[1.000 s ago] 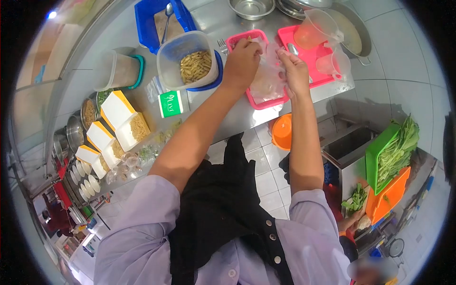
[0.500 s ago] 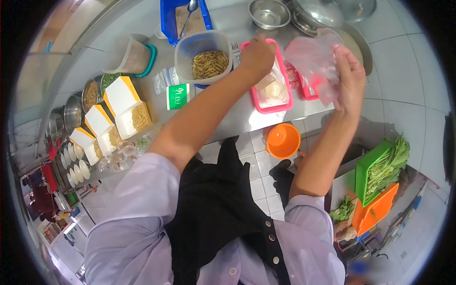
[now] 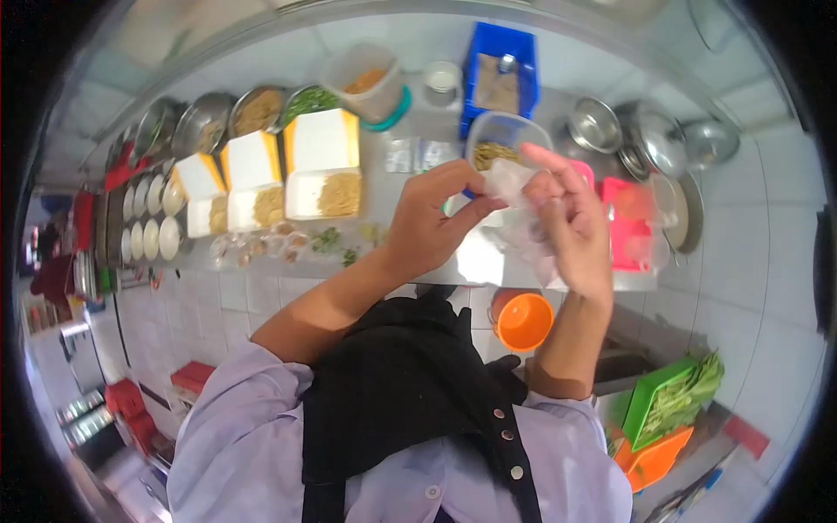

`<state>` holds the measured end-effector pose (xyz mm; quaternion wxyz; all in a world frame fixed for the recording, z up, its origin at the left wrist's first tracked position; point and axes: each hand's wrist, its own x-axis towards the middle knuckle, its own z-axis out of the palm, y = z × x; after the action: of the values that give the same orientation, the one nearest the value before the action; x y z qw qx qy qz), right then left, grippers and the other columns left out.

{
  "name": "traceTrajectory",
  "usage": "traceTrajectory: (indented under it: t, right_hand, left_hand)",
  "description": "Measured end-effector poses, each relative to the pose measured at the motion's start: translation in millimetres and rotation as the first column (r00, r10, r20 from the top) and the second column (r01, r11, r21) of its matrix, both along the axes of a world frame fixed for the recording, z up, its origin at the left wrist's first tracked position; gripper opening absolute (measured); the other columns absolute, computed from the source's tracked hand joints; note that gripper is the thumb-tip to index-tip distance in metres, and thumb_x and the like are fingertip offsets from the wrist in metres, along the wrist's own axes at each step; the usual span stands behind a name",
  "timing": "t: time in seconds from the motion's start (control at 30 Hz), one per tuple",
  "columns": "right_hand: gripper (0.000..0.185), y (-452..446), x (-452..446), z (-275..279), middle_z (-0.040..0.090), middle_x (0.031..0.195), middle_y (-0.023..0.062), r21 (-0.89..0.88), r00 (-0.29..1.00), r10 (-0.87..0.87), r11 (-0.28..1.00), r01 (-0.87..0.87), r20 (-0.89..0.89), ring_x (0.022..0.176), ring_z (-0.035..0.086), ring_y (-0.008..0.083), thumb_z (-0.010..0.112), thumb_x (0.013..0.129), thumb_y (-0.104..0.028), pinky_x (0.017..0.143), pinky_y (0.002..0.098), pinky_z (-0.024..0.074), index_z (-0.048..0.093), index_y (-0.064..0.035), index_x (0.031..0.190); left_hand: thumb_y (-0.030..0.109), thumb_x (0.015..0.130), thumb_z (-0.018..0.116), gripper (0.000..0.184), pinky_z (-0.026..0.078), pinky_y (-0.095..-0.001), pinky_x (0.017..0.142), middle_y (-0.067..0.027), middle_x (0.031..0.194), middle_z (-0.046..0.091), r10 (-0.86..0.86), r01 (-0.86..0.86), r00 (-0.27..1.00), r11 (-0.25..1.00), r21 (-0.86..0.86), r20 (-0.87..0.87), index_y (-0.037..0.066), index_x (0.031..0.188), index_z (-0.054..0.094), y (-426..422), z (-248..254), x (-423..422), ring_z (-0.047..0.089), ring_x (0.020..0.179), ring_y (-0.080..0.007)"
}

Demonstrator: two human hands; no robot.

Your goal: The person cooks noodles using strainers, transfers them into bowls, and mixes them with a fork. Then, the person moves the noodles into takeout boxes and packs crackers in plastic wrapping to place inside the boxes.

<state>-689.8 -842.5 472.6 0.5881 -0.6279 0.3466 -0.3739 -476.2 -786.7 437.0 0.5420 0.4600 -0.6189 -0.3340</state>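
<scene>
A thin clear plastic bag (image 3: 526, 235) hangs crumpled between my hands over the front of the steel counter. My left hand (image 3: 436, 213) pinches its upper edge between thumb and fingers. On the other side, my right hand (image 3: 575, 231) is closed on the bag, its index finger pointing up; motion blurs it a little. Behind the bag stands a clear tub (image 3: 534, 132) of yellow-brown pieces. A pink tray (image 3: 582, 173) is mostly hidden behind my right hand.
Left on the counter are open takeaway boxes (image 3: 323, 144) with noodle-like food, small bags (image 3: 253, 244), and white bowls (image 3: 170, 237). Metal bowls (image 3: 595, 125) and a blue bin (image 3: 532, 57) stand behind. An orange bucket (image 3: 525, 321) is on the floor below.
My view has turned left. My left hand has left the pink tray and now grips the plastic bag, which my right hand has brought in toward the middle.
</scene>
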Motion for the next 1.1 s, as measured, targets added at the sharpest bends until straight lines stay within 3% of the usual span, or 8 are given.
traceTrajectory:
  t: [0.1,0.33,0.47,0.63,0.67,0.73,0.9,1.1]
  right_hand:
    - [0.037,22.1,88.3,-9.7,0.055,0.100,-0.0057,0.187,0.995,-0.098,0.978,0.092,0.024,0.091,0.050,0.0048,0.054,0.113,-0.015,0.082,0.0215,0.0414,0.062,-0.0047,0.148]
    - [0.030,-4.1,228.5,-99.3,0.067,0.119,0.0054,-0.289,0.800,-0.593,0.754,0.590,0.087,0.115,0.060,0.0144,0.053,0.113,-0.019,0.103,0.0321,0.0465,0.065,-0.0040,0.136]
    - [0.020,-15.0,294.6,-56.3,0.067,0.108,0.0094,0.465,0.585,-0.724,0.687,0.559,0.366,0.103,0.065,0.0194,0.058,0.111,-0.021,0.091,0.0367,0.0552,0.063,-0.0064,0.123]
    - [0.013,-55.8,296.1,-82.8,0.054,0.079,-0.0048,0.338,0.785,-0.052,0.918,-0.205,0.617,0.053,0.043,0.0050,0.069,0.106,-0.019,0.046,0.0224,0.0360,0.065,-0.0128,0.116]
    - [0.020,-2.4,354.7,-47.0,0.054,0.079,-0.0045,0.110,0.964,-0.216,0.973,0.201,0.153,0.055,0.044,0.0062,0.075,0.102,-0.019,0.048,0.0236,0.0380,0.068,-0.0118,0.119]
    - [0.045,25.4,415.1,-37.2,0.066,0.089,0.0021,-0.159,0.743,0.065,0.961,-0.227,-0.666,0.070,0.062,0.0140,0.087,0.092,-0.030,0.064,0.0295,0.0530,0.073,-0.0087,0.129]
    - [0.064,138.0,595.3,-41.7,0.077,0.120,0.0142,-0.458,0.826,0.168,0.765,-0.453,-0.538,0.109,0.073,0.0343,0.094,0.079,-0.036,0.095,0.0442,0.0568,0.073,-0.0073,0.133]
    - [0.024,122.4,655.4,-156.6,0.078,0.092,0.0060,0.064,0.697,0.599,0.774,-0.630,-0.394,0.091,0.071,0.0195,0.078,0.098,-0.024,0.085,0.0376,0.0550,0.076,-0.0035,0.109]
  left_hand:
    - [0.002,0.103,0.072,0.004,0.049,-0.0286,0.096,-0.0049,0.103,0.067,0.261,-0.251,0.937,0.965,0.072,-0.231,0.003,0.104,0.068,33.8,-34.0,57.9,0.065,0.098,-0.0149]
    - [0.006,0.111,0.057,0.008,0.053,-0.0395,0.103,-0.0104,0.107,0.072,0.596,-0.678,0.713,0.720,-0.147,-0.370,0.005,0.104,0.054,113.7,-65.1,266.5,0.070,0.104,-0.0210]
    - [0.002,0.108,0.064,0.020,0.053,-0.0281,0.092,-0.0075,0.100,0.070,0.670,-0.704,0.583,0.699,0.126,-0.459,0.007,0.095,0.049,165.4,-98.8,396.6,0.067,0.095,-0.0111]
    - [0.004,0.102,0.075,0.022,0.049,-0.0247,0.085,0.0012,0.091,0.058,0.660,-0.616,0.706,0.751,0.239,-0.257,0.007,0.096,0.054,207.0,-123.0,518.8,0.057,0.087,-0.0063]
    - [0.003,0.101,0.076,0.023,0.048,-0.0245,0.084,0.0026,0.090,0.056,0.628,-0.571,0.736,0.776,0.266,-0.251,0.008,0.097,0.055,210.1,-120.3,531.8,0.055,0.086,-0.0057]
    - [0.002,0.100,0.077,0.024,0.048,-0.0244,0.087,0.0022,0.093,0.056,0.542,-0.468,0.806,0.829,0.306,-0.235,0.008,0.097,0.054,215.1,-107.8,553.8,0.056,0.090,-0.0056]
    - [0.003,0.100,0.077,0.026,0.050,-0.0253,0.084,0.0021,0.092,0.054,0.358,-0.338,0.933,0.894,0.295,-0.017,0.009,0.096,0.052,220.7,-97.4,598.2,0.056,0.087,-0.0064]
    - [0.003,0.100,0.078,0.030,0.055,-0.0260,0.078,-0.0001,0.095,0.057,0.482,-0.400,0.850,0.854,0.334,-0.215,0.010,0.094,0.050,241.1,-104.4,651.7,0.060,0.084,-0.0077]
